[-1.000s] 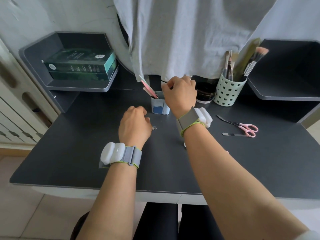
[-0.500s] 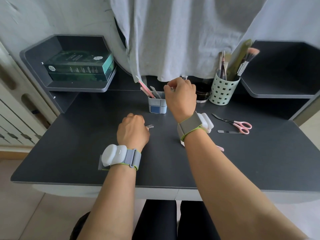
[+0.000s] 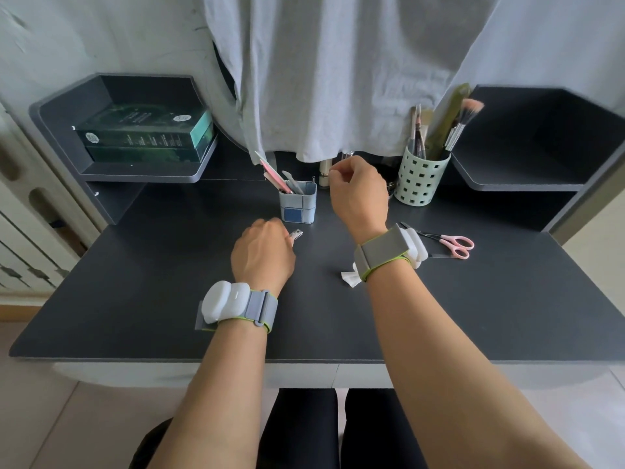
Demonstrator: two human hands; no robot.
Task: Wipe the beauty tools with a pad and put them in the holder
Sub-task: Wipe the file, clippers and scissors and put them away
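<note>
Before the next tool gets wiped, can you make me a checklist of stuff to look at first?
1. Left hand has a tool: ok, it grips a small metal tool.
2. Right hand free: cannot tell, fingers curled, anything inside is hidden.
3. Pad within reach: ok, on the desk beside the right wrist.
4. Blue holder upright, with room: ok.
5. Tools left out: not ok, pink scissors lie on the desk.

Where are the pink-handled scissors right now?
The pink-handled scissors lie flat on the dark desk, right of the right hand and in front of the perforated brush cup.
</note>
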